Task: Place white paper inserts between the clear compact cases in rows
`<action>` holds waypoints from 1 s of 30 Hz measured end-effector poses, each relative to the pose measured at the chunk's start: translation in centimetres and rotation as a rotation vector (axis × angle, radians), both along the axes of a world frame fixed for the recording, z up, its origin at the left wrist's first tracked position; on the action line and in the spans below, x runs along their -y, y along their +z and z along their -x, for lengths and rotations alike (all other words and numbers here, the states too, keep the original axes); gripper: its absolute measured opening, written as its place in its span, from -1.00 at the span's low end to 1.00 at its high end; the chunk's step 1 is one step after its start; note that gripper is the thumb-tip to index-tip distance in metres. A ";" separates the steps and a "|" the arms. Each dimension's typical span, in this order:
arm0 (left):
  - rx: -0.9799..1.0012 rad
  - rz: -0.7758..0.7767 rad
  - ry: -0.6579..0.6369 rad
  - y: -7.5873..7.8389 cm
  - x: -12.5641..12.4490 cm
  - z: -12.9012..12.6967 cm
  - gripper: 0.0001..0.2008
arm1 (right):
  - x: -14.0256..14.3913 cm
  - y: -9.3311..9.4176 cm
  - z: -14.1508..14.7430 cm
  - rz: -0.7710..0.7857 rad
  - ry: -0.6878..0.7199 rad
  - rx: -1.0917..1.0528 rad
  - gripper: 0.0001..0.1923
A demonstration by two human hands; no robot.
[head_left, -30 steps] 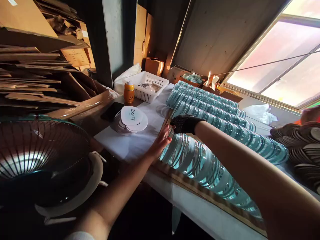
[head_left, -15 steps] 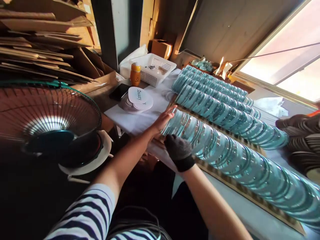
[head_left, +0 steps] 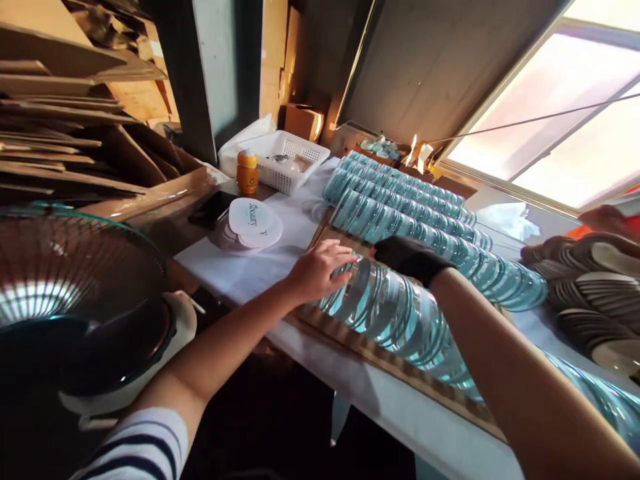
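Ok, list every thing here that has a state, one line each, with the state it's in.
left hand: bare, resting on the end of the near row of glass discs
right hand: in a dark glove, on top of that row
near row of glass discs: on edge, leaning
far rows of glass discs: on edge, untouched
white basket: open-topped, holding small items
orange bottle: upright, capped
fan: running or not, cannot tell

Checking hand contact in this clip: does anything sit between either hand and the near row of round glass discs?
Nothing visible does. The bare left hand lies directly on the end of the near row of glass discs, fingers over the top discs. The gloved right hand rests on the row's far side; only its black glove separates skin from glass.
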State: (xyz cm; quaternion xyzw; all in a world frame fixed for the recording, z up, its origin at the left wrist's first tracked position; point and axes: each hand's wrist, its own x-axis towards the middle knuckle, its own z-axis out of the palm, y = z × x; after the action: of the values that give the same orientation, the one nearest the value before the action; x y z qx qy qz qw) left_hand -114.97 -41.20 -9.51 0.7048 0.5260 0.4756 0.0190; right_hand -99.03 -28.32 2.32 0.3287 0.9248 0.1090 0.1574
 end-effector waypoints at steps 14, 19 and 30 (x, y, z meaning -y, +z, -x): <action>-0.053 0.003 0.045 -0.3 -0.3 -0.4 -0.64 | -2.4 -1.0 5.5 0.136 0.282 0.225 -0.72; -0.021 -0.017 0.035 -0.4 -0.6 -0.4 -0.65 | -0.6 -0.6 4.9 0.016 0.163 0.231 -0.64; 0.022 -0.022 -0.003 -0.5 -0.9 -0.1 -0.67 | 2.0 -0.8 5.5 -0.041 0.021 0.173 -0.59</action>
State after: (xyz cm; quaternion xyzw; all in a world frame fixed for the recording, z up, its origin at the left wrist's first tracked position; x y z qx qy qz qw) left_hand -114.87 -40.32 -10.03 0.7005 0.5194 0.4891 0.0177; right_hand -104.54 -30.32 1.50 0.3114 0.9087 0.1577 0.2287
